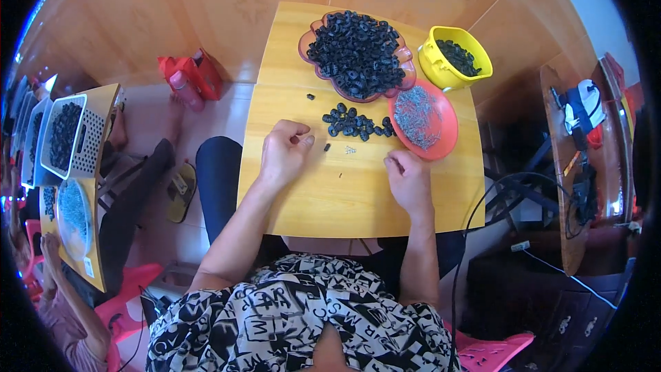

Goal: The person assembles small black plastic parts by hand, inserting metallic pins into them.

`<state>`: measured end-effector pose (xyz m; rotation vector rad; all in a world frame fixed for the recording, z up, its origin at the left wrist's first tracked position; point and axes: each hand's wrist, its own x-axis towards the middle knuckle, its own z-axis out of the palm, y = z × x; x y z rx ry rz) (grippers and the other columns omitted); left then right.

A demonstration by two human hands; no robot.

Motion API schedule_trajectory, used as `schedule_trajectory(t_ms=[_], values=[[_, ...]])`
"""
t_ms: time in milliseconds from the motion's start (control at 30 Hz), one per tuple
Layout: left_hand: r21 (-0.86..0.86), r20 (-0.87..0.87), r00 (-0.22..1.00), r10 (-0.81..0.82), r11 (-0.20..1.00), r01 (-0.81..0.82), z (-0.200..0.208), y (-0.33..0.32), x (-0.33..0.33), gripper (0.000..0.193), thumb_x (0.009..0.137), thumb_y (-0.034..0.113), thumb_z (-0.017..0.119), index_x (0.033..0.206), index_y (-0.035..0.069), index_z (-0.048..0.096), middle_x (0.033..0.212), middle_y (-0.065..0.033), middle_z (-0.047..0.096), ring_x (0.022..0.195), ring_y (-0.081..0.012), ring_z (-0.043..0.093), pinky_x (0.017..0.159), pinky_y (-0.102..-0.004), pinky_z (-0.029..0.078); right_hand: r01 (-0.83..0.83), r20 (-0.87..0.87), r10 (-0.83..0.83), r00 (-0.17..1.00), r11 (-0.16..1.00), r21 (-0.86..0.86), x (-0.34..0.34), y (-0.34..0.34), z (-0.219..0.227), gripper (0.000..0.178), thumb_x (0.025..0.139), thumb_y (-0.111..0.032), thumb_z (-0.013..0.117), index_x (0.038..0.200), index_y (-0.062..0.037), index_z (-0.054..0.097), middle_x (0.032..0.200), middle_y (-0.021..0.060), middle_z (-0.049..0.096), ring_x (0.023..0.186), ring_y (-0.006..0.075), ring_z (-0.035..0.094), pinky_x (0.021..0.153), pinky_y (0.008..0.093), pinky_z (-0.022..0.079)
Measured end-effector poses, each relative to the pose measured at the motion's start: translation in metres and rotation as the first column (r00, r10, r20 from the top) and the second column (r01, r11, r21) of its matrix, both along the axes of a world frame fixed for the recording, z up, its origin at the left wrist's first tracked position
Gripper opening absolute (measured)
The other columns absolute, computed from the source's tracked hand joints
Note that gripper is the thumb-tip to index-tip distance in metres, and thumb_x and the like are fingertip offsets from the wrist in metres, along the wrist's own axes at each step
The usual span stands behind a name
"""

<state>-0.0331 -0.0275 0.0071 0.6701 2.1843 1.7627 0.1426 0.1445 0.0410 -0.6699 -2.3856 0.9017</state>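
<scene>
Left hand [284,151] rests on the small yellow wooden table [358,200], fingers curled in, thumb and forefinger pinched narrow on what looks like one small black ring-shaped part [305,140]; too small to be sure it is really clamped. Right hand [407,178] lies knuckles-up near the table's right side, fingertips tucked under at the top; can't tell if it holds anything.

Loose cluster of black rings [354,122] sits on the table between the hands and the dishes, a couple of strays just beside it, plus a few tiny silvery bits [350,149] near the middle. Behind: pink scalloped tray [406,77] heaped with the same black rings, red plate [449,127] full of small grey metal pieces, yellow tub [441,62] with more black parts.

Handling, as a guess: rings look light, stiff moulded plastic or rubber, not fragile, easy to roll or flick away. Best taken by the outer rim with a fingertip pinch, one at a time. Metal pieces look tiny and slippery, fingertip pick only.

Another person's hand [49,244] shows at far left by a second table
</scene>
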Motion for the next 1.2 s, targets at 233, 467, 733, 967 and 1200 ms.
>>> schedule_trajectory(t_ms=[233, 467, 733, 967, 1200], values=[[-0.289, -0.44, 0.887, -0.142, 0.957, 0.01, -0.008, 0.032, -0.003, 0.015, 0.067, 0.011, 0.067, 0.08, 0.004, 0.066, 0.081, -0.0128, 0.06, 0.08, -0.0302, 0.055, 0.075, -0.0378, 0.045, -0.101, 0.105, 0.081, 0.991, 0.975, 0.2, -0.021, 0.0, 0.009, 0.009, 0.077, -0.007, 0.061, 0.082, 0.0008, 0.059, 0.075, 0.0165, 0.058, 0.069, 0.0321, 0.057, 0.063, 0.039, 0.045], [-0.31, -0.546, 0.834, -0.078, 0.944, -0.114, -0.012, 0.054, 0.005, 0.018, 0.06, 0.013, 0.069, 0.074, 0.005, 0.065, 0.074, -0.0106, 0.057, 0.075, -0.0292, 0.053, 0.07, -0.0388, 0.043, -0.17, 0.111, 0.149, 0.983, 0.963, 0.207, -0.039, -0.013, -0.024, 0.009, 0.075, -0.008, 0.063, 0.082, -0.0033, 0.059, 0.076, 0.0147, 0.057, 0.074, 0.0323, 0.057, 0.066, 0.0407, 0.046], [-0.208, -0.564, 0.82, -0.092, 0.978, -0.033, -0.017, 0.042, -0.002, 0.02, 0.057, 0.004, 0.069, 0.074, 0.004, 0.059, 0.076, -0.0108, 0.057, 0.073, -0.0301, 0.053, 0.067, -0.04, 0.042, -0.142, 0.197, 0.099, 0.975, 0.965, 0.22, -0.051, -0.026, -0.037, 0.007, 0.072, -0.005, 0.062, 0.078, -0.0042, 0.057, 0.079, 0.0135, 0.053, 0.077, 0.0327, 0.056, 0.066, 0.0412, 0.046], [0.062, -0.349, 0.932, -0.1, 0.99, 0.129, -0.005, 0.034, 0.005, 0.018, 0.065, -0.008, 0.062, 0.08, 0.0, 0.061, 0.076, -0.0112, 0.057, 0.072, -0.0257, 0.055, 0.064, -0.0326, 0.045, -0.14, 0.005, 0.141, 0.99, 0.97, 0.198, -0.041, -0.024, -0.041, 0.007, 0.074, 0.001, 0.059, 0.081, -0.0017, 0.058, 0.076, 0.0129, 0.056, 0.072, 0.0303, 0.056, 0.064, 0.038, 0.045], [0.098, -0.13, 0.94, -0.315, 0.939, 0.329, 0.006, 0.026, 0.036, 0.02, 0.072, -0.006, 0.062, 0.091, -0.002, 0.064, 0.082, -0.0127, 0.058, 0.074, -0.0232, 0.057, 0.064, -0.0299, 0.047, -0.133, -0.137, 0.055, 0.989, 0.739, -0.66, -0.027, -0.031, -0.023, 0.01, 0.085, -0.008, 0.056, 0.087, 0.0005, 0.059, 0.071, -0.0001, 0.057, 0.06, 0.005, 0.05, 0.053, 0.019, 0.039]])
